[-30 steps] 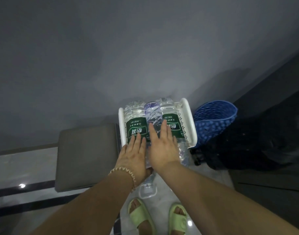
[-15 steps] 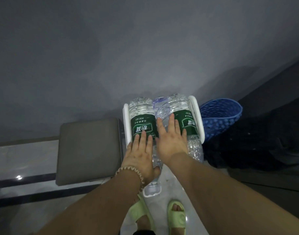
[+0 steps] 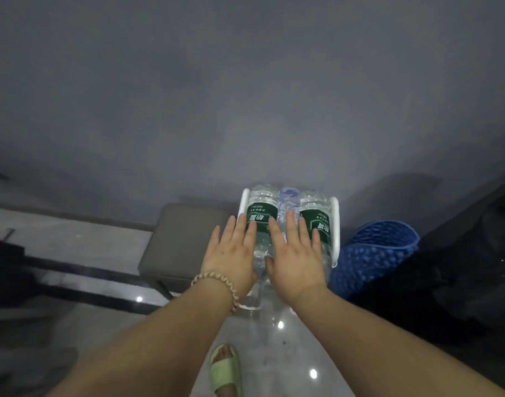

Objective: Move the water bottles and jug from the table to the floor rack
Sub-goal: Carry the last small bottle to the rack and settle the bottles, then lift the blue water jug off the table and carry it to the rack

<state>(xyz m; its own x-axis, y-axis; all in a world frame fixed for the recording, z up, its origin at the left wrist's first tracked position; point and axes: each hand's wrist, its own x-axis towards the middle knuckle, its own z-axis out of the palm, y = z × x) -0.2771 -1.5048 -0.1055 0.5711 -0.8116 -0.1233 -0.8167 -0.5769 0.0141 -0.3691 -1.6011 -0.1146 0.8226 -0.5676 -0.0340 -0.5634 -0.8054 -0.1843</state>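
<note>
Both hands flat and wide open, nothing gripped. The left hand (image 3: 231, 260) lies with straight fingers over the left bottle (image 3: 259, 214), index tip at its green label. The right hand (image 3: 295, 260) is spread across the middle bottle (image 3: 287, 203) and the right bottle (image 3: 317, 222), fingertips on or just above them; contact can't be told. All three bottles lie side by side in the white rack (image 3: 335, 224) on the floor (image 3: 274, 353), against the grey wall (image 3: 245, 96), clear bodies, with the middle one showing a pale purple end. Bead bracelet (image 3: 214, 282) on the left wrist. Grey stool (image 3: 185, 239) just left of the rack, blue perforated basket (image 3: 374, 253) just right. One green slipper (image 3: 225, 371) near the bottom edge.
</note>
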